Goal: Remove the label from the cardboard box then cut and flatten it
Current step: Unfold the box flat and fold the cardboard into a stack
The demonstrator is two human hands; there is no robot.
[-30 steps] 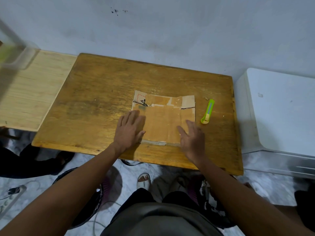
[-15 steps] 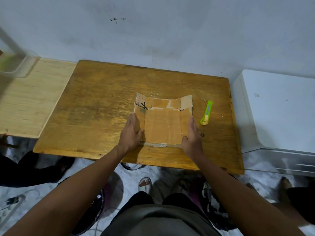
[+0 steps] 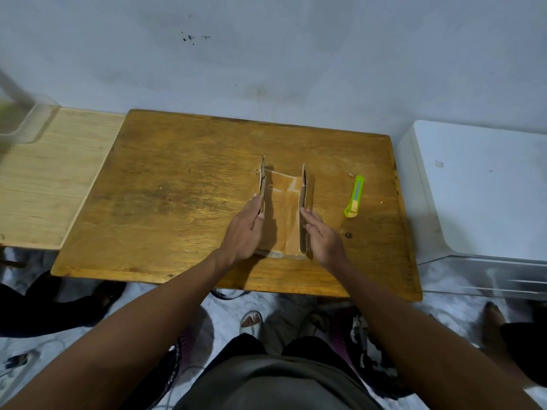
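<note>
At mid-table [image 3: 183, 184], I flank the cut cardboard box [image 3: 283, 220] — left hand [image 3: 246, 229] and right hand [image 3: 321, 236], fingers straight and together, pressing its two raised side flaps. Its long axis runs away from me; the cutter [image 3: 355, 197] lies nearer my right.

A pale wooden board [image 3: 50, 179] lies at 9 o'clock beside the brown wooden table [image 3: 183, 184]. A white box-shaped cabinet [image 3: 485, 187] stands at 3 o'clock.

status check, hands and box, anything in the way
Left hand and right hand open, pressing side flaps upright. Cardboard box cut open, base flat on table. Green cutter lies clear to the right.
</note>
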